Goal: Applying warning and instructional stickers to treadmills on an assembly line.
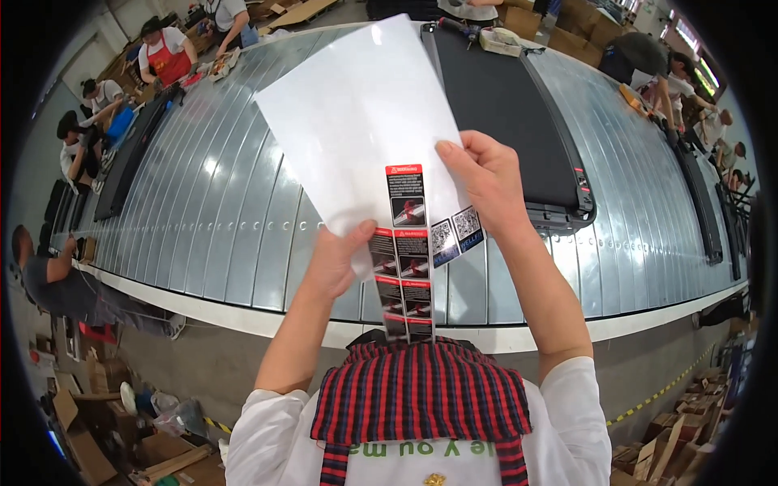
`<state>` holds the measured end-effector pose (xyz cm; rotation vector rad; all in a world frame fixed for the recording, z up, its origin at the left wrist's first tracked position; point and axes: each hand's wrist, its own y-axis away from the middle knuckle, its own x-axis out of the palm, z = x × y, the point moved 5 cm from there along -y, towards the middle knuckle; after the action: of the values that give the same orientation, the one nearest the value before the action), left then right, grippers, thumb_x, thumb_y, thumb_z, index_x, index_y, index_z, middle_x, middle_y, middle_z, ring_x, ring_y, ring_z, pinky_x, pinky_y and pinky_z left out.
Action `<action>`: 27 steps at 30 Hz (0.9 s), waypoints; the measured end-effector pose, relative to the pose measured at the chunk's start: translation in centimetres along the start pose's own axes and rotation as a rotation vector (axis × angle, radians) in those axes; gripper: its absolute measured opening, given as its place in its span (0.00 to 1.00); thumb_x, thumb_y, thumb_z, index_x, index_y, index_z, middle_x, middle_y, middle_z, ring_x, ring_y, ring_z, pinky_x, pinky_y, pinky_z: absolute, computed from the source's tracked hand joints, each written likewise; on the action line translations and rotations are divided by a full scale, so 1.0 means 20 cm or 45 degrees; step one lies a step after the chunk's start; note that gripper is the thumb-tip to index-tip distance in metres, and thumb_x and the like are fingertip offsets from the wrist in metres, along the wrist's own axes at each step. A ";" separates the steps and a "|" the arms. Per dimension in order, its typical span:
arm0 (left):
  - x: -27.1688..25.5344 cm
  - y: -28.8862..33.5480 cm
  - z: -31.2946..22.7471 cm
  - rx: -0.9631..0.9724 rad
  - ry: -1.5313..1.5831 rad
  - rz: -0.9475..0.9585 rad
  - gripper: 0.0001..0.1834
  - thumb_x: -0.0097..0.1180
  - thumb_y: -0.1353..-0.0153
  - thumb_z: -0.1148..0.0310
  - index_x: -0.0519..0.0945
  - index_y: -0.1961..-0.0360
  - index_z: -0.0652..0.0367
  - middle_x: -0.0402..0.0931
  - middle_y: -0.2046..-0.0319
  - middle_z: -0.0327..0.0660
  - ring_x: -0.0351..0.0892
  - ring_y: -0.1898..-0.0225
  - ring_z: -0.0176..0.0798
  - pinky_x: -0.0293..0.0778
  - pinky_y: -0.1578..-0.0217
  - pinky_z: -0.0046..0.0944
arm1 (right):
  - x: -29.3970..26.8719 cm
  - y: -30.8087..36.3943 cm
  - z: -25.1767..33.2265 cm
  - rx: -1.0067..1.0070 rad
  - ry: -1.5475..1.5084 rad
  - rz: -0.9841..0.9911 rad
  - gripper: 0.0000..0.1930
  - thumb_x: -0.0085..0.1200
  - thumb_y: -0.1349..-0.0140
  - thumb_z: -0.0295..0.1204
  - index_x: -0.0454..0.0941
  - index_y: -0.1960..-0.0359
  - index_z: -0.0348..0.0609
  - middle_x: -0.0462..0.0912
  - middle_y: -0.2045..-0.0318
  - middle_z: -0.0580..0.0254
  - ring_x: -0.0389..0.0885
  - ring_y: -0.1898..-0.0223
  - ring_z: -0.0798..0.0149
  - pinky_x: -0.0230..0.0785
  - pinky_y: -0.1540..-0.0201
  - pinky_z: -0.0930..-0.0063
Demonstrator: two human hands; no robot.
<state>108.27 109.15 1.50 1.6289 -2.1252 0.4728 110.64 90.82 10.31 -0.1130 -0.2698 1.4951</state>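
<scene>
I hold up a large white glossy sheet [356,105], tilted, above the slatted metal table. My right hand [493,182] is closed on its right edge, thumb on top. My left hand [342,257] pinches at its lower left, beside a strip of red-and-black labels [401,259] with small pictures. The strip hangs down toward my striped apron [421,393]. Two labels with square black-and-white codes [456,235] show at the sheet's lower right corner. The fingers behind the sheet are hidden, so I cannot tell exactly which layers each hand grips.
A long black treadmill-like deck [506,113] lies on the metal table [219,186], just past my right hand. Long black parts [134,162] lie at the left, others at the right. Several people work around the table's edge. Cardboard scraps [89,445] litter the floor behind.
</scene>
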 end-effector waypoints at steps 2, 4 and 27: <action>0.00 0.00 -0.01 -0.019 0.103 0.013 0.22 0.54 0.46 0.66 0.66 0.51 0.62 0.70 0.55 0.41 0.69 0.55 0.35 0.66 0.54 0.35 | 0.12 -0.02 0.02 0.046 0.067 0.156 0.11 0.51 0.45 0.28 0.73 0.66 0.30 0.78 0.75 0.63 0.72 0.76 0.81 0.64 0.75 0.87; -0.01 -0.01 -0.03 -0.026 0.209 0.029 0.23 0.54 0.46 0.66 0.65 0.50 0.62 0.69 0.54 0.41 0.68 0.54 0.36 0.65 0.54 0.36 | 0.17 -0.03 -0.01 -0.004 0.113 0.165 0.13 0.53 0.46 0.29 0.73 0.62 0.32 0.78 0.74 0.63 0.74 0.72 0.75 0.65 0.70 0.81; -0.20 -0.11 -0.06 -0.081 0.354 0.095 0.21 0.52 0.44 0.66 0.64 0.50 0.57 0.69 0.57 0.38 0.70 0.56 0.35 0.69 0.55 0.38 | 0.27 0.22 -0.24 -0.110 0.593 0.070 0.08 0.55 0.49 0.23 0.73 0.66 0.38 0.75 0.73 0.66 0.74 0.71 0.75 0.68 0.71 0.83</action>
<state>111.42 112.55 0.47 1.3652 -1.9766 0.6106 107.88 96.90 5.12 -0.5328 0.0453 1.4661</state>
